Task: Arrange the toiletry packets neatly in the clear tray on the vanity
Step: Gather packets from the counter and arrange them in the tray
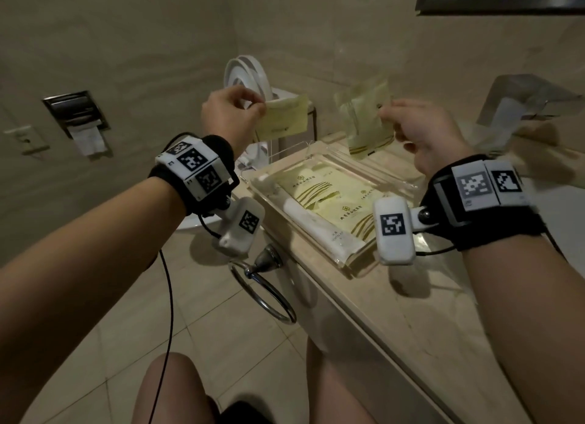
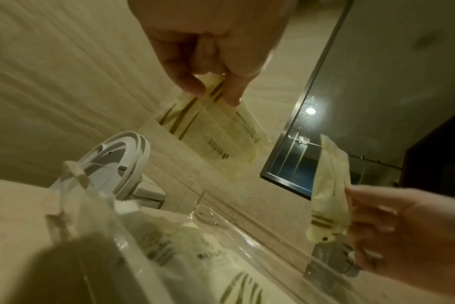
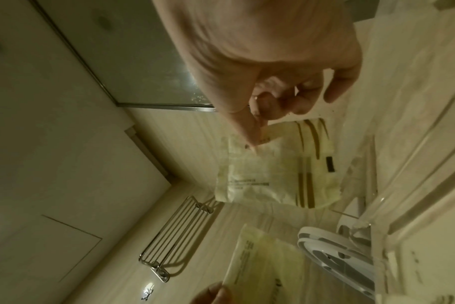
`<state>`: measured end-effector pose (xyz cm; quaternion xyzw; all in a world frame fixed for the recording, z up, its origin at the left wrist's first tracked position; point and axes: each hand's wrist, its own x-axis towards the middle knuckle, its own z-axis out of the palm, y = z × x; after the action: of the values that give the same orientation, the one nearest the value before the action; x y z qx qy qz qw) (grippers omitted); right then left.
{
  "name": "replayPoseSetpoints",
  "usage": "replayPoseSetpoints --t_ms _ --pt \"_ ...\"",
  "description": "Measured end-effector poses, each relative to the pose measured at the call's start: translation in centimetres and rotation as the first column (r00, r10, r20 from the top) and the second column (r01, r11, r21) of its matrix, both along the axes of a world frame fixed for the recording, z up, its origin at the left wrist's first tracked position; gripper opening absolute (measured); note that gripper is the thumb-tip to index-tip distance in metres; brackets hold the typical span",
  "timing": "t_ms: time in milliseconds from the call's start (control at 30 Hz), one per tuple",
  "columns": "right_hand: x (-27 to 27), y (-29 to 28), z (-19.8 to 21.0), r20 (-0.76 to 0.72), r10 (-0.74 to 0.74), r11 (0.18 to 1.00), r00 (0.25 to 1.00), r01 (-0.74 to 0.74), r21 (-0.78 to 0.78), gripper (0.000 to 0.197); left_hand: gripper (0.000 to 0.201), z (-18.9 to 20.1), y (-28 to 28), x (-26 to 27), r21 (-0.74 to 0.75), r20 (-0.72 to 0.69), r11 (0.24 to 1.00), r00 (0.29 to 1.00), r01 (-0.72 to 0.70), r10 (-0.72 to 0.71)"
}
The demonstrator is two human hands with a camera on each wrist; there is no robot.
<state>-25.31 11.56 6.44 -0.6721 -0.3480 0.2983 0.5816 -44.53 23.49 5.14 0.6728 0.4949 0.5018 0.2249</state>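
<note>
Two packets were up in the air, one to each hand. The left hand (image 1: 232, 113) pinched a pale yellow packet (image 1: 282, 118) by its upper left corner between thumb and fingertips, and it hung above the far left end of the clear tray (image 1: 408, 183). The right hand (image 1: 424, 132) pinched a second, more see-through packet (image 1: 367, 119) by its right edge, the other fingers curled in loosely; that one dangled over the tray's far end. The two packets hung apart, not touching.

Down in the tray, on the beige stone vanity (image 1: 427, 322), I counted at least three yellow packets (image 1: 308, 186) with gold stripes lying flat and overlapping; more may have sat underneath, I could not tell. Along the tray's left side lay one long white wrapped item (image 1: 319, 230), next to the packets.

Behind the tray, one white round stand (image 1: 247, 75) stood against the wall. One chrome towel ring (image 1: 262, 287) hung off the vanity's front, and one tissue holder (image 1: 77, 118) sat in the left wall.
</note>
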Motion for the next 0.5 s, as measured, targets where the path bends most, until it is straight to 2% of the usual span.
replayPoseSetpoints --t_ms 100,200,300,367,500 --pt "0.5 0.1 0.1 0.011 0.050 0.998 0.999 -0.049 -0.042 0.023 0.008 -0.1 -0.1 0.3 -0.127 0.199 0.989 0.979 0.079 -0.052" --pt "0.9 0.0 0.2 0.029 0.094 0.994 0.995 -0.092 -0.067 0.026 0.012 -0.3 -0.4 0.9 -0.229 0.318 0.959 0.944 0.166 -0.087" --pt "1.3 -0.2 0.0 0.111 0.151 0.981 0.982 -0.136 -0.138 0.020 0.010 -0.6 -0.9 1.5 -0.297 0.360 0.918 0.921 0.264 -0.149" --pt "1.5 -0.3 -0.1 0.116 0.211 0.962 0.971 -0.185 -0.199 0.014 0.008 -0.8 -1.3 1.9 -0.327 0.378 0.898 0.912 0.293 -0.160" --pt "1.7 -0.2 -0.5 0.128 0.231 0.947 0.964 -0.193 -0.257 0.030 0.016 -1.0 -1.3 2.3 -0.368 0.355 0.901 0.931 0.229 -0.092"
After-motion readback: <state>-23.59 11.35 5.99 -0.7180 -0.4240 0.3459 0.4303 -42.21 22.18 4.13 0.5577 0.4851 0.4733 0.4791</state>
